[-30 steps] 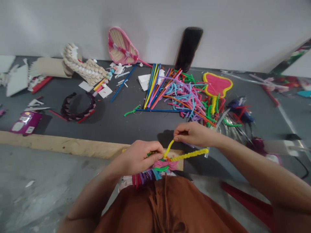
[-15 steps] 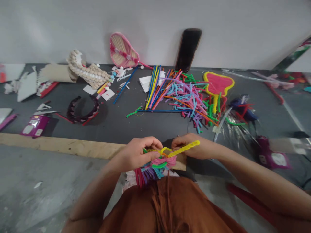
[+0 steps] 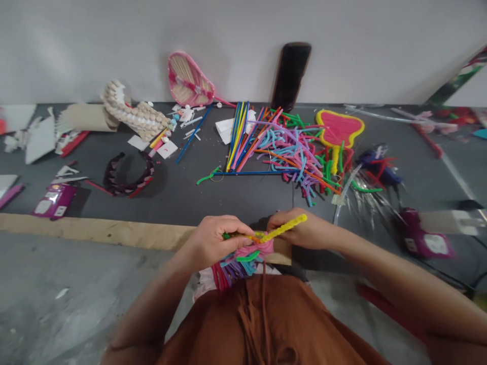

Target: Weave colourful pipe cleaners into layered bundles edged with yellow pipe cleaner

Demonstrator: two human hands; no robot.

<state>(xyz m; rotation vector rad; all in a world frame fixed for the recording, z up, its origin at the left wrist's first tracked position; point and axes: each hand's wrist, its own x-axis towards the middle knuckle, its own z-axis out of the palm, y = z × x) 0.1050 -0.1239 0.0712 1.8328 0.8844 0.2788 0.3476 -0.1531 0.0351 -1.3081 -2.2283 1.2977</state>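
Observation:
My left hand [image 3: 215, 242] is closed around a bundle of coloured pipe cleaners [image 3: 239, 261] held just above my lap, pink, green, blue, purple and red ends sticking out below the fingers. My right hand [image 3: 300, 230] pinches a yellow pipe cleaner [image 3: 283, 229] that runs from the bundle up and to the right across its fingers. Both hands sit close together over a piece of brown cardboard [image 3: 283, 251].
A heap of coloured pipe cleaners and straws [image 3: 281, 144] lies on the dark mat [image 3: 182, 190] beyond my hands. A pink and yellow heart shape [image 3: 338, 129], a dark headband [image 3: 127, 172], a purple packet [image 3: 51, 200], a phone [image 3: 291, 76] leaning on the wall and a wooden strip [image 3: 99, 228] are around.
My right hand has dropped from a raised pull down to the bundle, drawing the yellow pipe cleaner's loop tight and small against it. My left hand has held the bundle in place.

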